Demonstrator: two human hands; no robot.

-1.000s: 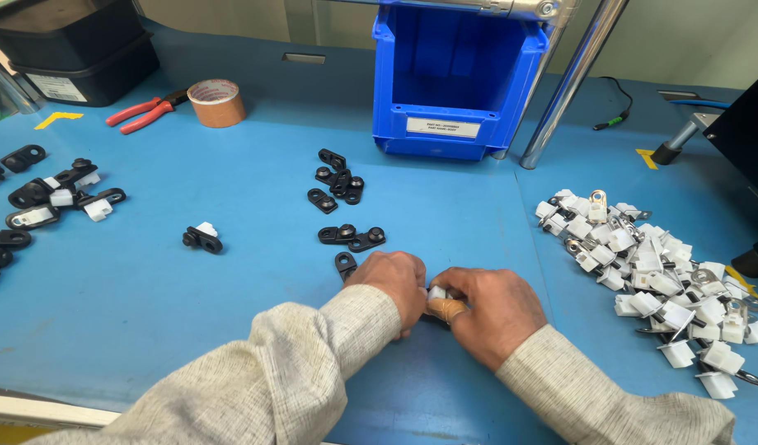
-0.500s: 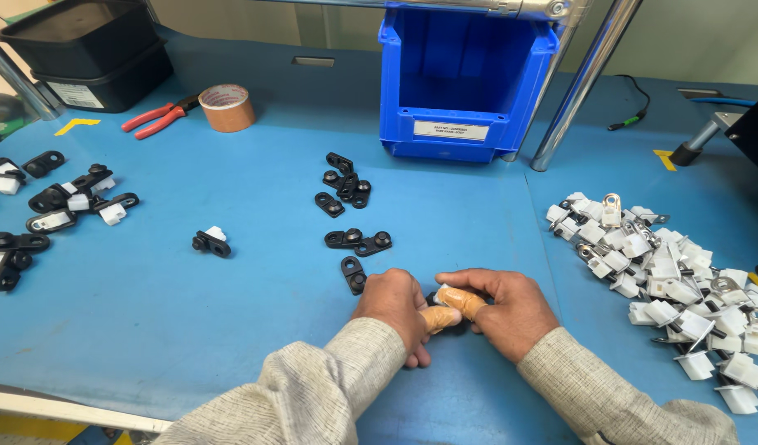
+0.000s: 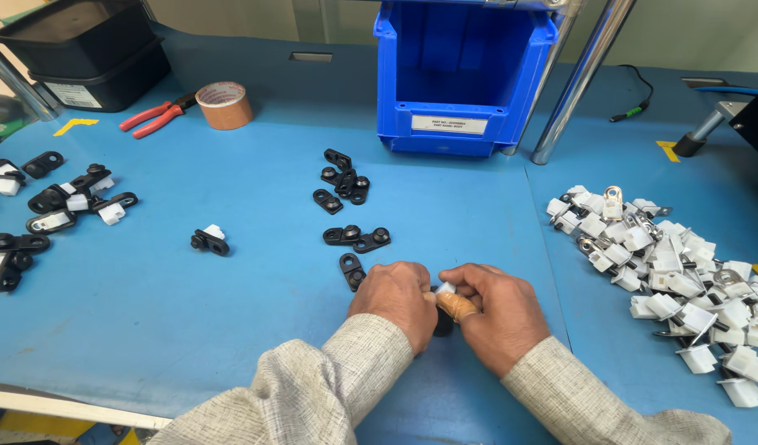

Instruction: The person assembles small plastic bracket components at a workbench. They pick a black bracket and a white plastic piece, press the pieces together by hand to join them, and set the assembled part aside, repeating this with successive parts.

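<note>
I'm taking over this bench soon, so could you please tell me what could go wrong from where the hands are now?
1. Both hands, left hand and right hand, pinch a small white piece against a black part; it might slip and pinch a finger.
2. The loose black clip lies right by the left hand; a sleeve could sweep it away.
3. The white parts pile sits near the right forearm and may scatter.

A white rectangular label (image 3: 450, 125) is fixed on the blue bin's (image 3: 511, 74) front; another (image 3: 76, 95) on the black bin (image 3: 107, 58).
</note>
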